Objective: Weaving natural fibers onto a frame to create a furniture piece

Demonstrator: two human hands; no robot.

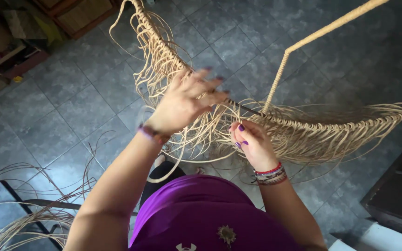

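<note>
Two hands, left, right, weaving one rattan frame.

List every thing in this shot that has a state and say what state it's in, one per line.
Left hand: raised, fingers spread, touching the strands at the rim.
Right hand: closed, pinching strands.
Wicker frame: partly woven, rim wrapped, bare dark rod showing between the hands.
Loose strands: hanging unwoven below the rim.
Spare cane bundle: lying loose beside the floor.
</note>
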